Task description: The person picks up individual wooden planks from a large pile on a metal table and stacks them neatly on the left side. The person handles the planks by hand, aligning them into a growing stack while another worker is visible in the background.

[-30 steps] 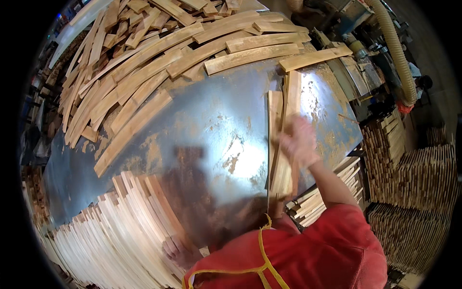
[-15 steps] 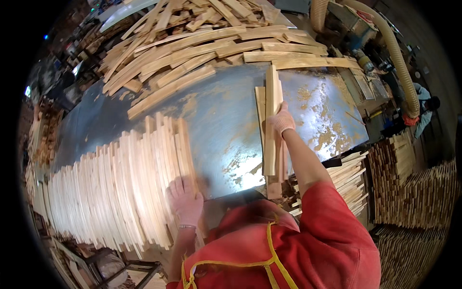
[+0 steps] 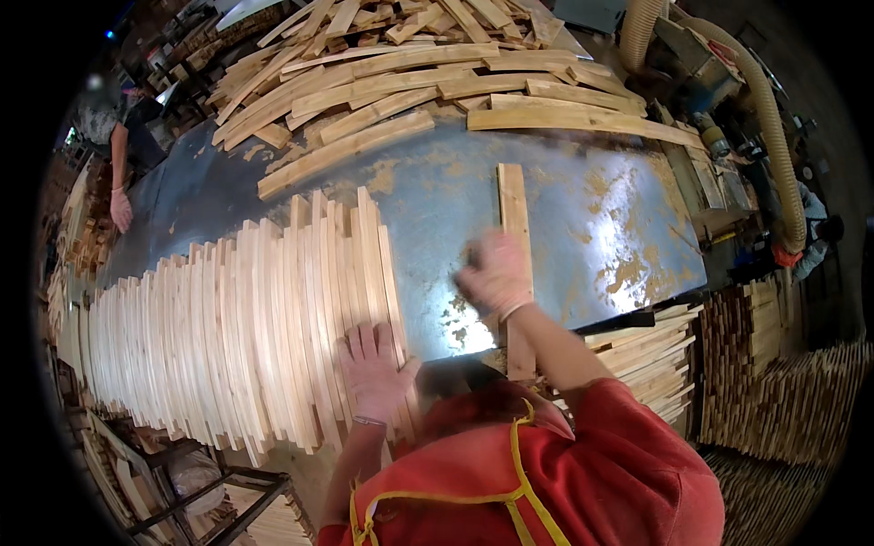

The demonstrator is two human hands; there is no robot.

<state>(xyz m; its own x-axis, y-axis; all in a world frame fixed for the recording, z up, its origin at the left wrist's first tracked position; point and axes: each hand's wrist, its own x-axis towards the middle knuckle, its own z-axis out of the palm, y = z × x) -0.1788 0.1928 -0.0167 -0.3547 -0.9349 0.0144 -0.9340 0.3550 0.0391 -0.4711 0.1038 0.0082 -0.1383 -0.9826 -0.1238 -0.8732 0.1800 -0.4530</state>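
A long row of wooden strips [image 3: 228,337], standing on edge side by side, fills the left part of the grey metal table. My left hand [image 3: 375,373], in a pale glove, lies with its fingers spread on the near end of the rightmost strips. My right hand [image 3: 499,278], also gloved, is over the table between the row and a single wooden board [image 3: 514,205]. Motion smears its fingers, and no board shows in them. That board lies flat, pointing away from me, partly hidden behind my right hand and forearm.
A large heap of loose boards [image 3: 364,91] covers the table's far side. Sawdust [image 3: 628,273] is scattered at right. Stacked strips [image 3: 651,359] stand below the table's right edge. Ribbed hoses [image 3: 774,155] hang far right. Another person's gloved hand [image 3: 120,209] is at far left.
My right hand has let go of the boards it held and moved left. Only one board remains there. The row's right end now reaches further right, and my left hand has shifted right with it.
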